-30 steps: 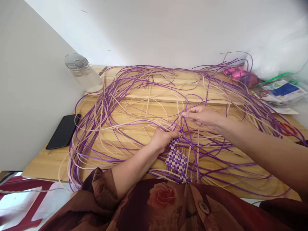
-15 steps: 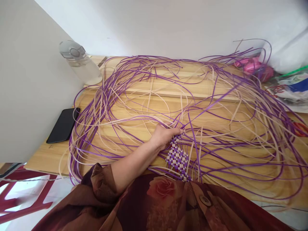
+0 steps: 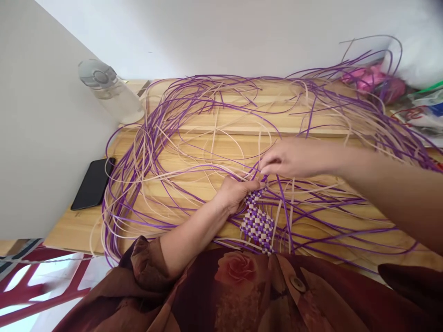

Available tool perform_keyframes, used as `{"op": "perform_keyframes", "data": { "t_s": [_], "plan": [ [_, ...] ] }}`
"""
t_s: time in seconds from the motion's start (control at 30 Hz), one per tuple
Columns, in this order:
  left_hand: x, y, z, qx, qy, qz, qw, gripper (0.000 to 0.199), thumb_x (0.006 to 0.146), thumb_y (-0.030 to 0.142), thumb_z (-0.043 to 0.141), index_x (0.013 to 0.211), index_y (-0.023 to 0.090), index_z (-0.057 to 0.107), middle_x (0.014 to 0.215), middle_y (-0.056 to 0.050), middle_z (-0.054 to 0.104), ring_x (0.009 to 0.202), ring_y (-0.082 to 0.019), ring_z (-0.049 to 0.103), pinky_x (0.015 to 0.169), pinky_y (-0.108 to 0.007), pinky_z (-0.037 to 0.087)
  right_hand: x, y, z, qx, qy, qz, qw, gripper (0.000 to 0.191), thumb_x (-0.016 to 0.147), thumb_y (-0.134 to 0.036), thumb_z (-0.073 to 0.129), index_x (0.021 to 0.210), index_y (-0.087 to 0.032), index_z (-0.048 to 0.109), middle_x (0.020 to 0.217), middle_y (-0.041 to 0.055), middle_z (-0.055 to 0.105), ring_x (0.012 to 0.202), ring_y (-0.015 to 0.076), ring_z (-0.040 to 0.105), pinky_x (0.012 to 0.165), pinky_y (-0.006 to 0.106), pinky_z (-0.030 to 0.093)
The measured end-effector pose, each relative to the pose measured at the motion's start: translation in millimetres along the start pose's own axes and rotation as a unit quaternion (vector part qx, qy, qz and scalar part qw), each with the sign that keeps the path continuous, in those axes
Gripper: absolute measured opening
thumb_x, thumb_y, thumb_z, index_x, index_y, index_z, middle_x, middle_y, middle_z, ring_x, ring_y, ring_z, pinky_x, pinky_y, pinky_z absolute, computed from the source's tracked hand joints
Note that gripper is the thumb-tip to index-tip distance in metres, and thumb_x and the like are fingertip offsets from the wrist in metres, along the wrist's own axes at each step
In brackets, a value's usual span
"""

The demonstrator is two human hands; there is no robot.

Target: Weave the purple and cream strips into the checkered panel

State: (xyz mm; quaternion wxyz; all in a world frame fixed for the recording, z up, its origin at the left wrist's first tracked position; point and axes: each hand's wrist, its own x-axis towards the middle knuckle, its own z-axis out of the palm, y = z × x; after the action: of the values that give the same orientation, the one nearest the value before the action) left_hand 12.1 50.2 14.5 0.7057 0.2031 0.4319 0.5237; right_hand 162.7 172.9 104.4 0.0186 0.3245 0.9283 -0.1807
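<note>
A small woven piece (image 3: 258, 224) in purple and cream checks lies at the table's front edge, near my body. My left hand (image 3: 236, 192) grips its upper end, thumb on top. Just above, my right hand (image 3: 278, 159) is closed in a pinch on a purple strand at the top of the weave. Long purple and cream strands (image 3: 129, 177) fan out from the piece to both sides and curl back across the wooden table (image 3: 194, 150).
A clear bottle with a grey lid (image 3: 112, 92) stands at the back left. A black phone (image 3: 92, 184) lies at the left edge. Pink bundles (image 3: 370, 79) and plastic bags (image 3: 424, 103) sit at the back right, against the wall.
My right hand has come in from the right and closed at the top of the weave. My left hand keeps its grip. The view has shifted slightly.
</note>
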Motion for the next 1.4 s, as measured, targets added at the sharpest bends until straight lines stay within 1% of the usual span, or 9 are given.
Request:
{"op": "perform_keyframes", "data": {
  "t_s": [0.1,0.3,0.5,0.67,0.97,1.03,1.17,1.27,1.4],
  "plan": [
    [-0.1,0.7,0.3,0.006,-0.009,0.023,1.0,0.036,0.044,0.013,0.087,0.077,0.012,0.073,0.078,-0.005,0.073,0.069,-0.016,0.065,0.076,-0.031,0.052,-9.0,-24.6,26.0,0.013,-0.05,-0.05,0.997,0.013,0.078,-0.023,0.066,0.081,-0.022,0.078,0.078,0.0001,0.075,0.065,0.012,0.064,0.062,0.022,0.043],
    [0.8,-0.8,-0.7,0.035,-0.016,0.011,0.999,0.025,0.048,0.015,0.086,0.068,0.011,0.072,0.067,-0.003,0.07,0.059,-0.014,0.06,0.071,-0.031,0.049,-16.8,-21.2,17.9,0.053,0.003,-0.112,0.992,0.016,0.082,-0.019,0.06,0.085,-0.02,0.076,0.083,0.0017,0.072,0.074,0.0145,0.063,0.068,0.026,0.042],
    [3.0,-5.1,-1.5,0.039,-0.027,0.057,0.997,0.029,0.046,0.012,0.087,0.072,0.013,0.073,0.078,-0.004,0.073,0.074,-0.019,0.066,0.084,-0.036,0.051,-5.1,-26.8,43.3,0.06,0.024,-0.188,0.98,0.019,0.082,-0.013,0.054,0.076,-0.017,0.071,0.07,0.0004,0.064,0.064,0.0113,0.055,0.061,0.024,0.035],
    [6.3,-9.4,-7.0,0.036,-0.034,0.061,0.997,0.027,0.047,0.013,0.086,0.07,0.013,0.072,0.076,-0.004,0.073,0.079,-0.022,0.068,0.088,-0.037,0.05,1.5,-33.5,53.0,0.02,0.023,-0.182,0.983,0.021,0.077,-0.008,0.05,0.07,-0.016,0.068,0.067,0.0013,0.06,0.059,0.0117,0.048,0.055,0.027,0.025],
    [7.3,-10.0,-7.8,0.022,0.076,-0.012,0.997,0.028,0.045,0.013,0.084,0.068,0.014,0.069,0.065,-0.003,0.07,0.066,-0.023,0.067,0.075,-0.039,0.054,18.2,-44.5,54.2,-0.024,0.031,-0.174,0.984,0.018,0.082,-0.01,0.054,0.074,-0.017,0.069,0.071,0.0008,0.064,0.06,0.0114,0.048,0.057,0.027,0.025],
    [6.2,-8.4,-5.6,0.005,0.077,0.0,0.997,0.029,0.044,0.012,0.084,0.068,0.015,0.068,0.065,-0.002,0.07,0.067,-0.023,0.068,0.076,-0.039,0.054,9.9,-47.2,54.2,-0.005,0.087,-0.152,0.985,0.018,0.089,-0.017,0.055,0.081,-0.017,0.07,0.077,0.0019,0.067,0.065,0.0127,0.054,0.059,0.027,0.029],
    [4.1,-6.9,-2.4,-0.024,0.054,0.006,0.998,0.029,0.048,0.016,0.085,0.074,0.013,0.071,0.072,-0.005,0.073,0.066,-0.021,0.067,0.074,-0.037,0.055,-31.2,-49.8,68.4,0.032,0.308,-0.055,0.949,0.022,0.096,-0.031,0.054,0.087,-0.017,0.069,0.079,0.0039,0.068,0.073,0.0152,0.058,0.067,0.029,0.037],
    [4.9,-8.1,-2.5,-0.019,0.064,-0.025,0.997,0.028,0.048,0.019,0.086,0.07,0.011,0.071,0.071,-0.008,0.073,0.064,-0.02,0.065,0.07,-0.035,0.054,-62.2,-50.3,93.1,0.032,0.322,-0.032,0.946,0.019,0.091,-0.031,0.062,0.078,-0.019,0.068,0.072,0.0028,0.066,0.069,0.0159,0.057,0.07,0.03,0.041],
    [6.9,-10.9,-3.9,-0.018,0.071,0.001,0.997,0.032,0.044,0.02,0.089,0.069,0.012,0.071,0.071,-0.006,0.072,0.064,-0.017,0.064,0.068,-0.031,0.051,-74.9,-52.6,121.1,0.039,0.355,-0.021,0.934,0.007,0.09,-0.023,0.063,0.089,-0.02,0.07,0.086,0.0049,0.072,0.084,0.0191,0.063,0.084,0.034,0.047]
  ]
}}
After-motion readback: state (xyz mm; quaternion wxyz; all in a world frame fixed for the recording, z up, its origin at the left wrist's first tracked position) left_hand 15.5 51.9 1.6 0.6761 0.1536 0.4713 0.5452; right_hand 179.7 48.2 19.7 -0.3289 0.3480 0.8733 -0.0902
